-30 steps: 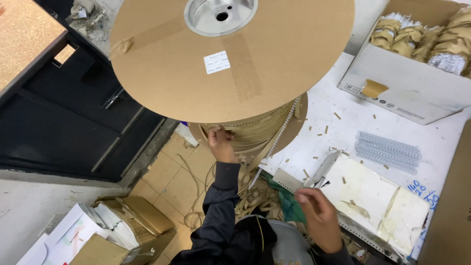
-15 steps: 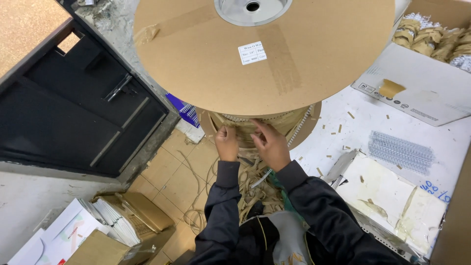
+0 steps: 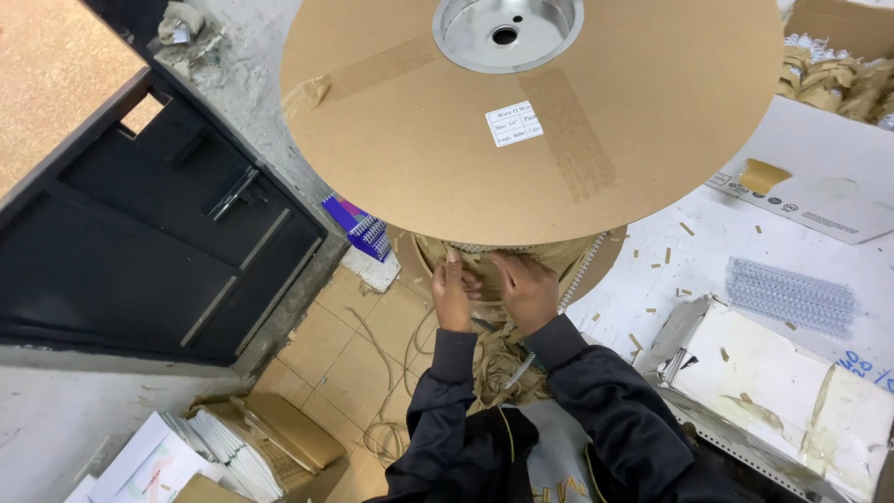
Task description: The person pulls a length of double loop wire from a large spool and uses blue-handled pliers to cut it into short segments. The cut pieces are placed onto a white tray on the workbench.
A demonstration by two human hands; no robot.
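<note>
From the head view, a large cardboard spool (image 3: 531,121) with a round metal hub (image 3: 507,28) at its centre fills the top of the frame, its flat brown flange crossed by strips of tape and bearing a small white label (image 3: 514,123). Both hands work just under the near edge of that flange, where brown paper interleaf and a strip of white wire binding (image 3: 582,275) are wound on the spool's core. The left hand (image 3: 452,293) reaches up with its fingers pressed against the paper winding, its grip narrow and pinching at the paper, though what exactly lies between the fingers is hidden by the flange. The right hand (image 3: 529,291) sits just beside it, touching the same winding, fingers curled over the paper; whether its grip is closed on anything I cannot tell. Both arms wear dark sleeves. Loose brown paper strip (image 3: 498,359) hangs down between the arms toward the tiled floor (image 3: 345,359), where more strip lies in loops. To the right, a white tabletop (image 3: 708,251) carries a cut length of wire binding comb (image 3: 792,296), scattered paper scraps and a white cardboard box (image 3: 819,177). At lower left, stacks of booklets (image 3: 219,452) lie near a dark metal cabinet (image 3: 140,242).
</note>
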